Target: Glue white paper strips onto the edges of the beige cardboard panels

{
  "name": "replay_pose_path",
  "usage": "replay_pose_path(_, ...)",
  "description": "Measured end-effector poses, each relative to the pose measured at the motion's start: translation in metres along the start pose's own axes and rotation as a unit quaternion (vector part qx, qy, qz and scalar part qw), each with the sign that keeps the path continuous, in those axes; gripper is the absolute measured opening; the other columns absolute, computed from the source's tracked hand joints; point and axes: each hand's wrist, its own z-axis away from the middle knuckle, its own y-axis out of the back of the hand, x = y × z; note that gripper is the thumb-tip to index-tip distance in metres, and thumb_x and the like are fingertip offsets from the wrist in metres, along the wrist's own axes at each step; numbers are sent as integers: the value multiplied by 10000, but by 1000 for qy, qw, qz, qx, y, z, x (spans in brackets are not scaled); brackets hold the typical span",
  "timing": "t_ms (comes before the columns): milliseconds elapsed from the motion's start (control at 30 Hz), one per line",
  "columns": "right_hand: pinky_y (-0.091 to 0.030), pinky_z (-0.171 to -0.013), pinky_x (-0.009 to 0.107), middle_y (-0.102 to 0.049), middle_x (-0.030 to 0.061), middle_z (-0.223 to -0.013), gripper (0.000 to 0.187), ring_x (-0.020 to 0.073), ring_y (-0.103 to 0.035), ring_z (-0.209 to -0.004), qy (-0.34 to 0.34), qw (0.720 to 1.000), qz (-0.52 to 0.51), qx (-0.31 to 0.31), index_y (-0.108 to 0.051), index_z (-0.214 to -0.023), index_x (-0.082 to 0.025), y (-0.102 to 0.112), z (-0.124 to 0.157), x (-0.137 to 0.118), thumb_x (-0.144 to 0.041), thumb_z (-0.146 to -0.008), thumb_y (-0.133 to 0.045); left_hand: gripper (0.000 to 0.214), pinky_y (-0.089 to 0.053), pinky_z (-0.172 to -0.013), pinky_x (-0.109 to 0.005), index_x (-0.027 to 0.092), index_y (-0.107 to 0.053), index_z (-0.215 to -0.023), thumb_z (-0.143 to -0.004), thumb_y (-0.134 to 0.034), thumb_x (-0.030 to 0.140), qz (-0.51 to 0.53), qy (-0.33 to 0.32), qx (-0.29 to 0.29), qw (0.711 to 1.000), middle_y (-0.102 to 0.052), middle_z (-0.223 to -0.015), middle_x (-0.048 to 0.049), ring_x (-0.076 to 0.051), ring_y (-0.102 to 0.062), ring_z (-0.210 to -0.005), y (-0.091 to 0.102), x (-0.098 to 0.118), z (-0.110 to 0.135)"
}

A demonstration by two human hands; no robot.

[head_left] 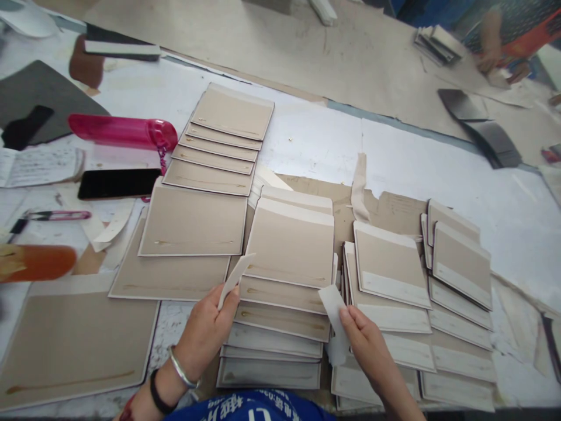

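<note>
My left hand [215,318] pinches a narrow cream strip [236,280] that points up and to the right. Between thumb and fingers, my right hand [363,336] grips a wider white strip [333,318]. Both hands are over a middle row of overlapping beige panels [291,240]. Several of these panels carry a brownish glue line near the lower edge, while the nearest ones show a pale band [269,374] there. Right of my right hand lie more overlapping panels with white bands [390,263]. Left of my left hand, larger beige panels [193,216] overlap in a column.
On the left are a pink case [118,130], a black phone [118,183], a pink pen-like tool [61,215] and an orange object [37,262]. A loose beige scrap [360,187] lies beyond the panels. Across the table, another person's hands [488,58] work at far right.
</note>
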Motion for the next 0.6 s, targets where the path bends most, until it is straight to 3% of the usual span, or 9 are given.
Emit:
replay_pose_path(233,-363,-564,246,-463,-10,-617,373,154,-438,-620,-14,1000,-27,2,-465,-647,-193,5,-11,4,-531,-782,-383,500,-440,-829,-349,143,-584,-1062,-790,-328,477,-28,-44,-22,998,-667,-956,-82,-229,-586,-912,-3,11,-9)
replay_pose_path(400,-351,-557,251,-422,-17,-578,390,153,-425,-585,2,1000,22,18,-456,-624,-203,6,-14,-1,-554,-769,-368,464,-457,-808,-322,157,-578,-1052,-814,-324,464,-23,-59,-26,998,-672,-924,-63,-210,-596,-903,-2,0,-15)
replay_pose_path(500,-365,-614,263,-479,3,-624,383,167,-452,-625,8,998,42,40,-488,-678,-205,11,-6,-7,-567,-752,-389,364,-463,-810,-283,170,-578,-1007,-829,-337,377,-50,-132,26,990,-662,-934,-51,-177,-594,-913,2,-19,-6)
replay_pose_path(600,-361,-594,241,-475,-7,-616,370,150,-456,-612,30,997,14,-63,-473,-678,-205,3,6,-22,-535,-796,-355,279,-488,-732,-259,168,-571,-959,-825,-346,265,-119,-278,101,948,-655,-873,-56,-156,-603,-812,4,-43,14)
